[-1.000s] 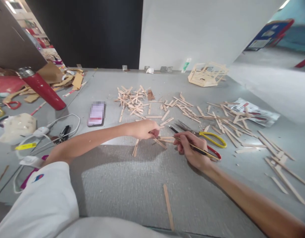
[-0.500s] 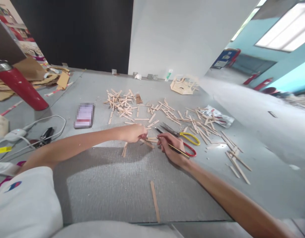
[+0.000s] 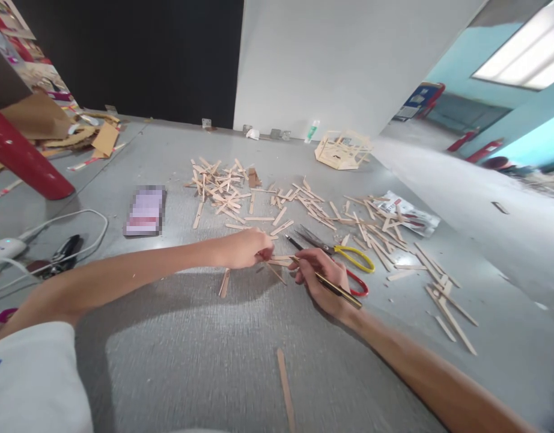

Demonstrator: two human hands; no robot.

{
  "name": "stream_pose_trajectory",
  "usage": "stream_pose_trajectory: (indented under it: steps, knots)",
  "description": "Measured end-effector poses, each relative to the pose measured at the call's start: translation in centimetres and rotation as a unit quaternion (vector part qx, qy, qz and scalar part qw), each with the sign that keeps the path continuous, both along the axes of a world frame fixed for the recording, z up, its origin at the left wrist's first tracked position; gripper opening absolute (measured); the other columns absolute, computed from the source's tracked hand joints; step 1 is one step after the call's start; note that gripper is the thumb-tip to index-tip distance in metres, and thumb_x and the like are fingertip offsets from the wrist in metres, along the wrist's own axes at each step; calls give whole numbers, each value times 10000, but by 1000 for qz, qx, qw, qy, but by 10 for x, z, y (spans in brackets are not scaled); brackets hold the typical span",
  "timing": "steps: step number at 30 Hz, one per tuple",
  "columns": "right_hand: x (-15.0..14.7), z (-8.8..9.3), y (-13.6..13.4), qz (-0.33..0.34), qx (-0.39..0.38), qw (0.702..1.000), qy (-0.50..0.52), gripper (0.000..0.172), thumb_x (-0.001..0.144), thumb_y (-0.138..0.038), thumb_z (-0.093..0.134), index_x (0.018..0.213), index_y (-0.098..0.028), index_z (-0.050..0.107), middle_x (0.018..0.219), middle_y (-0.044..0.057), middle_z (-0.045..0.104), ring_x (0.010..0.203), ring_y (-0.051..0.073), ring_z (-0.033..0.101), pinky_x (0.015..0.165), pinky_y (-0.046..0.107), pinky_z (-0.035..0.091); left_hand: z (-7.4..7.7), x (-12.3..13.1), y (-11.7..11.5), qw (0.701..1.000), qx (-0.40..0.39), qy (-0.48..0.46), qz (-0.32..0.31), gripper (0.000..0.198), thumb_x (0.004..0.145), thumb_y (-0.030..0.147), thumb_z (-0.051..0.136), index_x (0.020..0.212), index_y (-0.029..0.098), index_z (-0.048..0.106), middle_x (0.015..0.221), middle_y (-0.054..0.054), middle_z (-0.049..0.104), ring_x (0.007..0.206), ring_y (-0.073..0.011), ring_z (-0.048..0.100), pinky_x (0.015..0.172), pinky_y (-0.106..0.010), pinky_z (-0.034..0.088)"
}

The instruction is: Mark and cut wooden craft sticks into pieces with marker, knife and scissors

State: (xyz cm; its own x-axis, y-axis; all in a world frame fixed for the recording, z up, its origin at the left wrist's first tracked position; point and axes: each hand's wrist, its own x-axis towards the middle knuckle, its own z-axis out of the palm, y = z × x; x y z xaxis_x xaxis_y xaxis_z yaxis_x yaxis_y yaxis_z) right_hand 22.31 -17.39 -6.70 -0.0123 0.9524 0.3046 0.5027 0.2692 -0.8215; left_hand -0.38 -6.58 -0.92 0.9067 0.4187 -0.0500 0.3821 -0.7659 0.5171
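My left hand [image 3: 250,248] is closed on wooden sticks [image 3: 280,261] near the middle of the grey table [image 3: 182,343]. In my right hand [image 3: 322,279] a dark and gold pencil [image 3: 340,291] is gripped, slanting down to the right; its fingertips meet the right ends of the sticks. Scissors [image 3: 354,257] with one yellow and one red handle lie just beyond my right hand, blades pointing left, beside a thin dark pointed tool [image 3: 294,242]. A short stick piece [image 3: 225,282] rests below my left wrist. One long stick [image 3: 285,388] lies near the front edge.
Loose sticks pile up behind my hands [image 3: 220,186] and to the right [image 3: 371,231]. A phone [image 3: 145,210], a red bottle [image 3: 29,159] and white cables [image 3: 101,231] are at the left. At the back stand a stick-built frame [image 3: 337,153] and a green-white tube [image 3: 312,131].
The camera view has shifted slightly. The stick end below my fingers has changed its angle. Both hands keep their hold close together.
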Motion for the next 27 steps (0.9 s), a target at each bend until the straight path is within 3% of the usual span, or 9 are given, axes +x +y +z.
stream_pose_trajectory:
  steps: [3,7,11,14,15,17,20,22,27]
  knots:
    - [0,1,-1,-1,-2,1000,-13,182,1028,-393,570,1004,-224,633,776,25,765,533,132,665,547,271,564,2,-2,1,1000,-7,5,-9,143,889,45,648,826,138,739,874,-68,733,839,-176,664,748,-262,452]
    - [2,1,-2,8,-9,1000,-21,222,1037,-401,559,1034,-211,673,755,19,760,490,116,639,494,243,537,1,-3,0,1000,1,14,-5,135,913,74,625,913,137,745,932,-78,727,844,-180,666,721,-262,449]
    - [8,-2,-2,46,18,996,-70,264,1055,-380,539,1051,-216,746,733,11,751,490,118,638,500,246,526,0,0,-5,998,34,53,-10,201,919,48,576,815,117,733,901,-96,718,848,-199,683,752,-285,482]
    - [10,-4,-1,48,52,994,-79,283,1060,-368,526,1019,-226,767,680,3,723,477,134,636,507,264,529,1,2,-11,996,63,70,-6,305,923,-2,507,1064,123,746,1085,-120,737,1007,-226,700,836,-300,515]
    - [9,-4,0,38,60,994,-80,288,1061,-367,521,1005,-224,764,683,8,724,484,142,642,525,274,539,1,2,-14,994,79,69,5,423,930,-9,479,1277,130,678,1231,-142,712,1109,-244,687,879,-318,526]
    - [7,-3,1,-5,72,994,-85,266,1052,-365,531,1004,-221,749,714,22,740,518,160,663,575,293,558,-1,2,-19,987,148,57,41,685,953,12,451,1613,152,334,1574,-197,491,1395,-315,537,1033,-418,510]
    - [3,2,3,-67,77,991,-85,211,1023,-358,564,1048,-218,720,754,23,751,531,160,663,591,297,550,-5,2,-24,962,256,41,85,831,1023,105,423,1684,197,-71,1754,-183,89,1590,-402,220,1154,-553,440]
    - [1,4,5,-74,70,992,-69,205,1016,-339,552,1068,-212,705,771,20,751,501,144,635,555,284,531,-6,3,-26,948,300,34,98,808,1063,165,398,1678,203,-125,1761,-169,14,1599,-427,152,1160,-570,444]
    - [5,1,7,-44,56,996,-61,219,1008,-282,522,1127,-209,690,839,28,759,512,129,622,562,271,528,2,5,-29,922,365,2,126,676,1106,257,316,1696,200,-8,1767,-127,35,1602,-437,36,1227,-653,338]
